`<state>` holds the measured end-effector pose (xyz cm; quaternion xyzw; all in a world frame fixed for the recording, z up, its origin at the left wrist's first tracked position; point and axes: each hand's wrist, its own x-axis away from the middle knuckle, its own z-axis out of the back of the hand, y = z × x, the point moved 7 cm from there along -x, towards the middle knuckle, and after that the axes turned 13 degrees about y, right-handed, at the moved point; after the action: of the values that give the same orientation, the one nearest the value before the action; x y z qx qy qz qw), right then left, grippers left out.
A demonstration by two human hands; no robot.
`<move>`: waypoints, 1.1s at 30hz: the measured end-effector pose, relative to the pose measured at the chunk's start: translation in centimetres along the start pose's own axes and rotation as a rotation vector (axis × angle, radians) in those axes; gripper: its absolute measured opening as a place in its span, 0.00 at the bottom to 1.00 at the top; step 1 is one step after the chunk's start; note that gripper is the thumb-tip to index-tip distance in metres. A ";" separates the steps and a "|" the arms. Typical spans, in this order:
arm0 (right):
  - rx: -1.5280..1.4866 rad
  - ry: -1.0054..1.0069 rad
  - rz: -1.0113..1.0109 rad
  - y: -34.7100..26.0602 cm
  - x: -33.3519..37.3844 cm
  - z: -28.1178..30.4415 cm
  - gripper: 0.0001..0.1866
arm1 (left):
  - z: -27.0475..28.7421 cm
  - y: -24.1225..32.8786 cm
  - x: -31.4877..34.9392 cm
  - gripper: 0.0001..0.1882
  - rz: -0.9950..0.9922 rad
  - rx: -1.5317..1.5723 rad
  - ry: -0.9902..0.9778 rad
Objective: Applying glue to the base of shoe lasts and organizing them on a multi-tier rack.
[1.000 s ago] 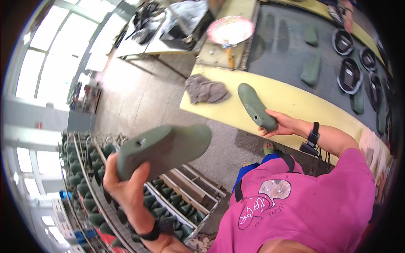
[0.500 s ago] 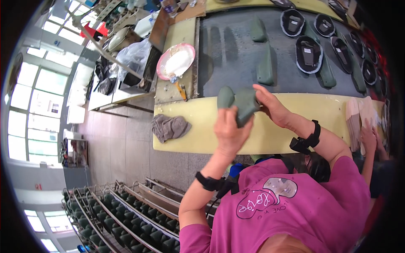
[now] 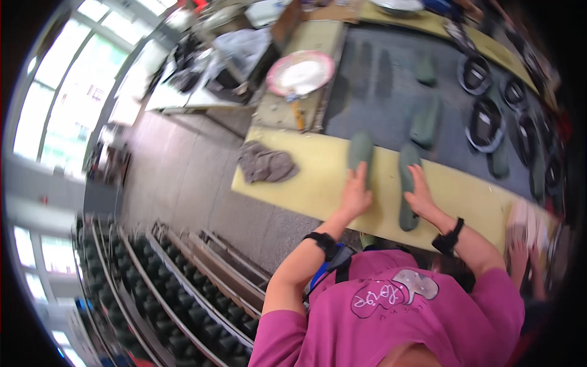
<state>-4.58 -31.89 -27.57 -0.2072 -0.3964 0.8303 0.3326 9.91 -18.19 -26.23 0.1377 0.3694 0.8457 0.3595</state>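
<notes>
Over the yellow ledge, my left hand (image 3: 356, 194) closes round the near end of a green shoe last (image 3: 361, 148), which points away from me. To its right, my right hand (image 3: 419, 196) grips a second green shoe last (image 3: 408, 211) from its right side, fingers along the top. The two lasts are apart and roughly parallel. Whether they touch the ledge I cannot tell. On the dark belt beyond lie more green shoe lasts (image 3: 426, 122) and several dark shoe uppers with pale rims (image 3: 486, 125).
A crumpled grey-brown cloth (image 3: 266, 163) lies on the ledge's left end. Beyond it are a pink-rimmed plate (image 3: 299, 73) and an orange-handled brush (image 3: 298, 115). Racks of dark green lasts (image 3: 159, 293) stand at lower left. Another person's hands (image 3: 524, 257) touch pale insole-shaped pieces (image 3: 527, 225) at right.
The two lasts were close together in my hands at the belt's near edge; now they are apart, and the right one is nearer me. The view has turned, shifting the table rightward.
</notes>
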 end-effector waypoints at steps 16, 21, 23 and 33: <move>-0.275 -0.434 -0.206 -3.5 -6.0 7.5 0.26 | 0.3 0.5 3.5 0.33 -0.051 0.409 -0.059; -0.342 -0.767 -0.066 -15.2 -2.5 -1.9 0.24 | 10.8 -10.6 12.3 0.27 0.294 0.248 0.178; -0.315 -0.928 -0.022 -20.6 0.5 -6.6 0.21 | 15.4 -13.8 17.4 0.24 0.445 0.334 0.408; -0.297 -1.597 0.793 -47.6 22.7 -26.3 0.21 | 29.1 -15.0 42.5 0.22 0.634 0.288 1.278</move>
<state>14.14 20.14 -7.29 0.2684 -0.5119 0.7209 -0.3824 2.11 34.26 -18.41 -0.2366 0.5573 0.7676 -0.2102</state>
